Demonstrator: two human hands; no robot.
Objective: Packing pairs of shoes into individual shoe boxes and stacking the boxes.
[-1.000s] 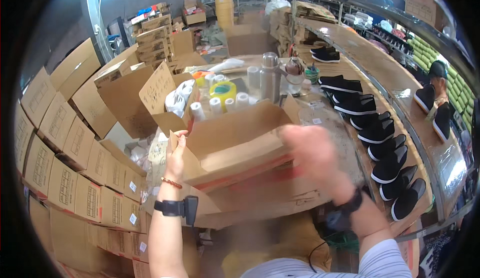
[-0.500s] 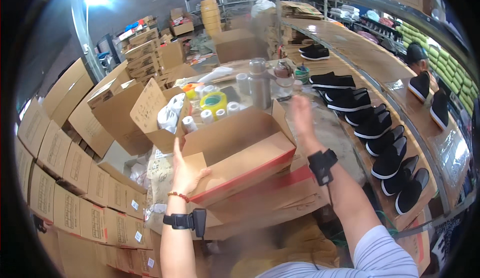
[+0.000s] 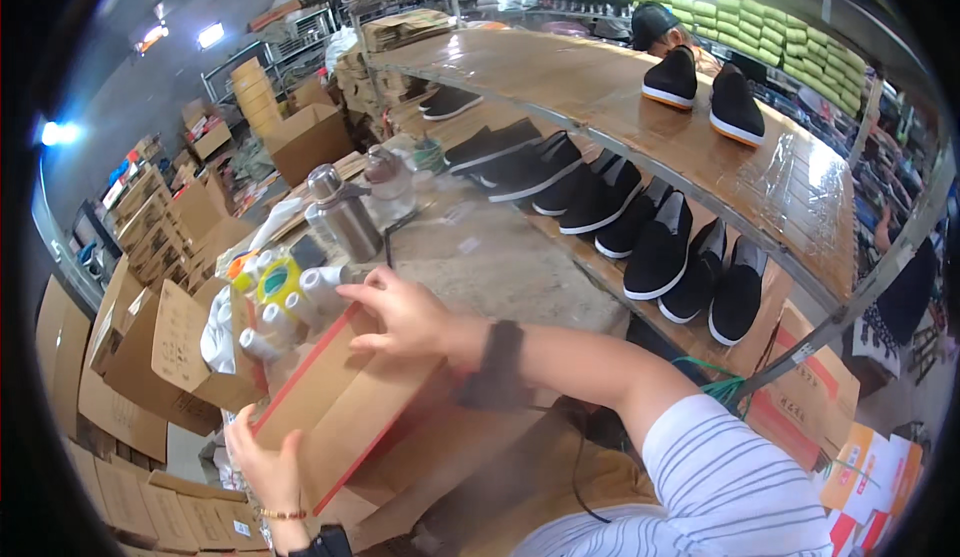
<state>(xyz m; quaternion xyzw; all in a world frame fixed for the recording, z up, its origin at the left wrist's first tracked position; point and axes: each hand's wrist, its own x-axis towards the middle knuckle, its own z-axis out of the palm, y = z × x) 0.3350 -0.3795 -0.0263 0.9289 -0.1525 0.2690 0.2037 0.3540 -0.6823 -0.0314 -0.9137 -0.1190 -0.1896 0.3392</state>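
A brown cardboard box with red edges lies open and tilted in front of me. My left hand grips its near left end, thumb on the inside and fingers along the outer wall. At the far end my right hand holds the box wall between thumb and fingers. The inside of the box shows bare cardboard. Part of its right side is hidden by my right forearm and is blurred.
White thread spools and a yellow tape roll stand beyond the box, near a metal flask. Black shoes line the lower shelf; two more stand on the upper shelf. Another person is behind it. Cartons are stacked left.
The view has swung right. My right hand, raised apart from the box before, now grips its far end. The left hand still holds the near end, and the box sits at another angle.
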